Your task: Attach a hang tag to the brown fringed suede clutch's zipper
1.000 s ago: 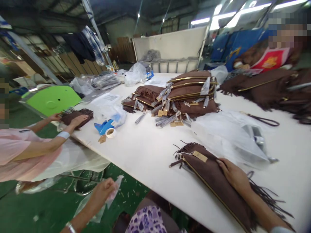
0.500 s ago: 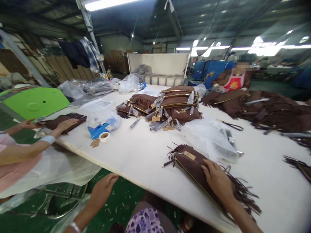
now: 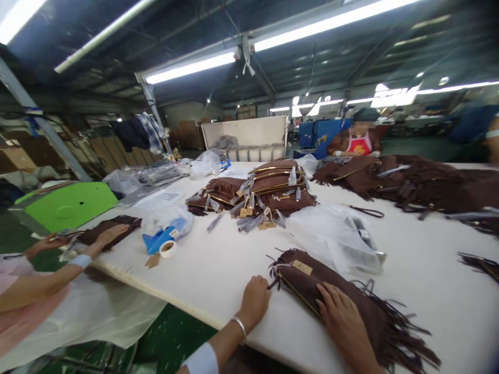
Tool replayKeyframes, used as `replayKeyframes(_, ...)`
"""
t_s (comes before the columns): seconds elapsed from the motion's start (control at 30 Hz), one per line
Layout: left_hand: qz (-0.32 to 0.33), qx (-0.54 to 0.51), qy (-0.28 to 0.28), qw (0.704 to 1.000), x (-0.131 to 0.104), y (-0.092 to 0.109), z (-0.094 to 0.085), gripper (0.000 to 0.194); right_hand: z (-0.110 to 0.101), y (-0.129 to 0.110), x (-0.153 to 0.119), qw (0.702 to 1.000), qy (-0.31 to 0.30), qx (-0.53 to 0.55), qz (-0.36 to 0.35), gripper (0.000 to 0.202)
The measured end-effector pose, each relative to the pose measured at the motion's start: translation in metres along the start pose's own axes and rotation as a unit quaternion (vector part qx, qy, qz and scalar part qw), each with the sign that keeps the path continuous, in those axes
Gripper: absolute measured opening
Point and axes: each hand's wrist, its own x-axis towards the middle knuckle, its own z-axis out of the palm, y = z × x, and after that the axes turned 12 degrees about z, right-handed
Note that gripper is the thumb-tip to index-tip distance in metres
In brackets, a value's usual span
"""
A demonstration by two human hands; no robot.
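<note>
Lying on the white table (image 3: 218, 265), the brown fringed pouch (image 3: 362, 301) is touched by the open, flat right hand (image 3: 340, 316), while its dark pull (image 3: 272, 285) is pinched by the curled left hand (image 3: 255, 298).

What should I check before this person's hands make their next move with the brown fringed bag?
1. Bag resting on the table: ok, it lies on its side near the edge.
2. Right hand on the bag: ok, laid on top, fingers spread.
3. Left hand gripping something at the bag's end: cannot tell; curled fingers hide it.
4. Paper tag in sight: ok, on top of the bag.
5. Zip fully closed: cannot tell; the right hand covers part.
6. Blue tape dispenser clear of both hands: ok.
</note>
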Motion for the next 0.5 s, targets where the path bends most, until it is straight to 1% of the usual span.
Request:
replayKeyframes(0.1,-0.027,0.013,-0.013,0.999,-0.008,-0.008,-0.006,0.018,0.006,0.001,-0.006,0.999,0.019,0.019,-0.038,0.060)
replayKeyframes(0.17,-0.044,0.021,-0.023,0.999,-0.018,-0.015,-0.015,0.018,0.010,0.000,-0.005,0.997,0.012,0.034,-0.072,0.071)
replayKeyframes(0.2,-0.049,0.024,-0.028,0.998,-0.025,-0.018,-0.020,0.017,0.011,-0.002,-0.003,0.995,0.006,0.041,-0.088,0.074)
replayKeyframes(0.27,-0.050,0.028,-0.043,0.997,-0.042,-0.027,-0.027,0.019,0.011,-0.011,0.003,0.992,-0.010,0.056,-0.112,0.072)
replayKeyframes(0.33,-0.045,0.033,-0.058,0.997,-0.063,-0.041,-0.030,0.025,0.006,-0.027,0.011,0.989,-0.038,0.068,-0.122,0.066)
replayKeyframes(0.37,-0.043,0.037,-0.062,0.996,-0.073,-0.054,-0.029,0.030,0.002,-0.037,0.015,0.988,-0.059,0.073,-0.121,0.063)
replayKeyframes(0.43,-0.046,0.071,-0.026,0.996,-0.086,-0.089,-0.022,0.036,-0.002,-0.060,0.028,0.984,-0.106,0.095,-0.111,0.059)
replayKeyframes(0.47,-0.038,0.088,-0.005,0.995,-0.087,-0.111,-0.016,0.038,-0.002,-0.070,0.037,0.980,-0.126,0.114,-0.103,0.059)
replayKeyframes(0.5,-0.003,0.100,0.006,0.995,-0.083,-0.132,-0.008,0.036,0.001,-0.079,0.046,0.978,-0.140,0.131,-0.088,0.061)
